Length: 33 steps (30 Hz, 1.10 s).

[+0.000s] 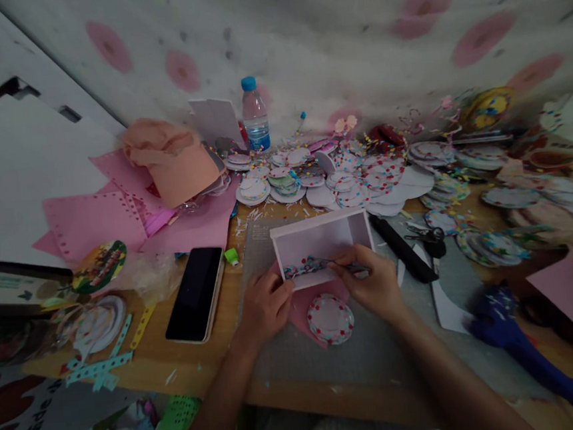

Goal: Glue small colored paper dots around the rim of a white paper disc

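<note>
A small white open box [319,240] is tilted toward me above the cutting mat. My left hand [268,303] grips its front left corner, fingers closed on the wall. Along the box's lower side lie many tiny red, blue and white pieces [300,267]. My right hand [373,284] pinches thin dark tweezers [354,266], whose tips reach into the box by the pieces; whether they hold one is too small to tell. Just below the box, a round white card [330,319] ringed with red and blue dots rests on pink paper [301,313].
Stacks of decorated paper discs [348,179] line the back. A phone [194,294] lies left; a water bottle [256,117] stands behind. To the right are a black-handled cutter [404,248], keys [434,239] and a blue glue gun [523,341]. Beneath my arms is the grey cutting mat [290,368].
</note>
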Each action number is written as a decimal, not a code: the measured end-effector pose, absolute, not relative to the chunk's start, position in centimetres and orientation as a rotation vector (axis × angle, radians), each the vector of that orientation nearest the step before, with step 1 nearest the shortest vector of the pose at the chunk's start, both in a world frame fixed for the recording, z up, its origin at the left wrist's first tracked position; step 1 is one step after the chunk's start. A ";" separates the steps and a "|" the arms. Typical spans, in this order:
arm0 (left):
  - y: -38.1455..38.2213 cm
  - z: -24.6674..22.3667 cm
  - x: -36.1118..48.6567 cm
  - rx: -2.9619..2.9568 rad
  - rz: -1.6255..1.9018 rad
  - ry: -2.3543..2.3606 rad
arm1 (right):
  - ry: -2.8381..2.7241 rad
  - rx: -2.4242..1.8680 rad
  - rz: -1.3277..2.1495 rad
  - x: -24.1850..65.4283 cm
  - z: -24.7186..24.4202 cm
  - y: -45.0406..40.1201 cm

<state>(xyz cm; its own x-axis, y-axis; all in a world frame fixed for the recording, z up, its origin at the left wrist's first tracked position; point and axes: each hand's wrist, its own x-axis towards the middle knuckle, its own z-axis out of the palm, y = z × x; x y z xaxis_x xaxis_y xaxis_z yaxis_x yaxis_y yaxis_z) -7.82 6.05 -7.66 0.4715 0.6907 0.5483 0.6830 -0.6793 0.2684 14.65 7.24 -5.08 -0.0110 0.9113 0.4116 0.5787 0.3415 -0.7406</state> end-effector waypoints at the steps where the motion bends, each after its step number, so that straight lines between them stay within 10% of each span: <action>1: 6.1 -7.6 -7.8 2.686 1.008 1.255 | -1.704 -1.338 0.459 14.7 -5.0 7.2; 33: 6.0 -7.7 -8.0 2.731 1.012 1.226 | -1.570 -1.303 0.570 15.5 -4.4 6.9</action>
